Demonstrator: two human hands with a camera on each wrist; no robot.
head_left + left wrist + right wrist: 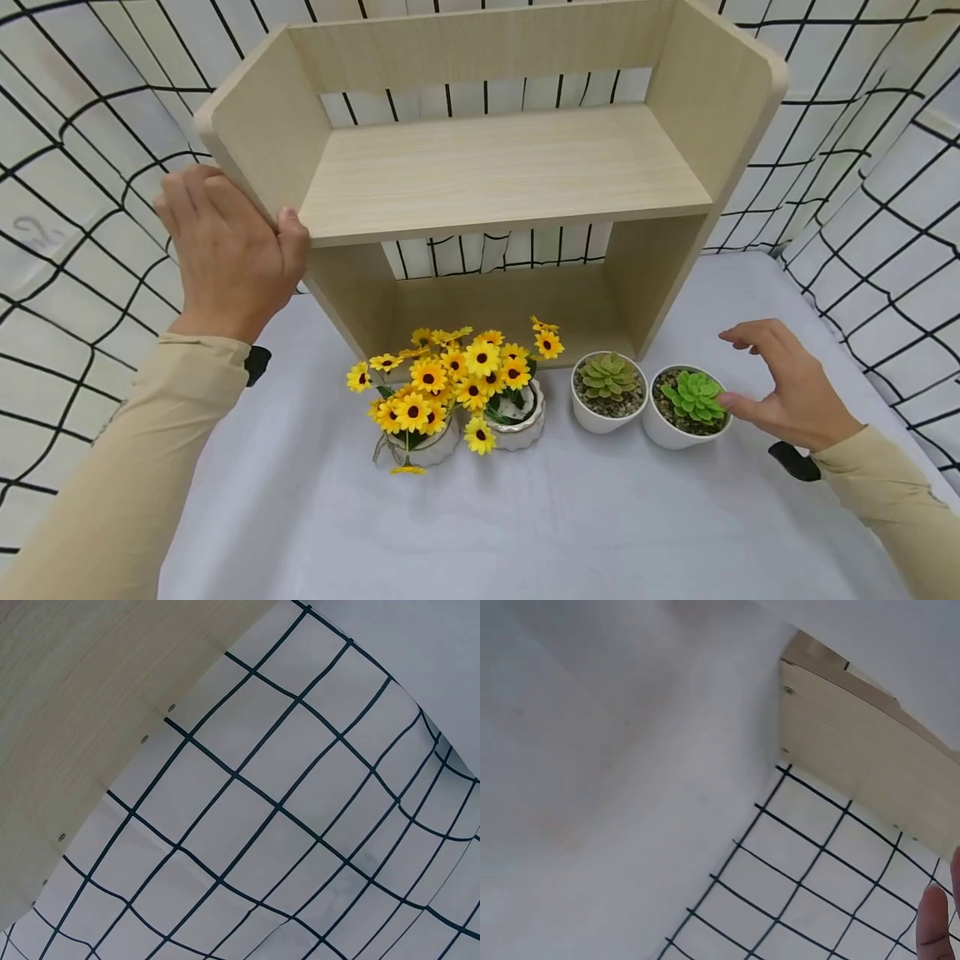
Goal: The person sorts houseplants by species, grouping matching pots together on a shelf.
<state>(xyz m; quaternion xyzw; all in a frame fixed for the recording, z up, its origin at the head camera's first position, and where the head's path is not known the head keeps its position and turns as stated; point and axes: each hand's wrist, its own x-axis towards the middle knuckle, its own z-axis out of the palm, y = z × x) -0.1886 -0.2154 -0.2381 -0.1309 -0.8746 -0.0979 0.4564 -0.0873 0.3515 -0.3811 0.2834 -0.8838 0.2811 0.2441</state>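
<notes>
A pale wooden two-tier shelf stands at the back in the head view. My left hand grips the front edge of its left side panel, thumb toward the inner face. To the right, my right hand is spread with thumb and fingers apart; its thumb tip is at the bright green succulent, and whether it touches cannot be told. That succulent sits in a white pot. Beside it is a duller green succulent in another white pot. Fingers show at the right wrist view's edge.
Yellow artificial flowers in two pale scalloped pots stand before the shelf's lower left. A white cloth covers the table. Black wire mesh over white sheeting surrounds the back and sides. Screw heads dot the shelf's side panel.
</notes>
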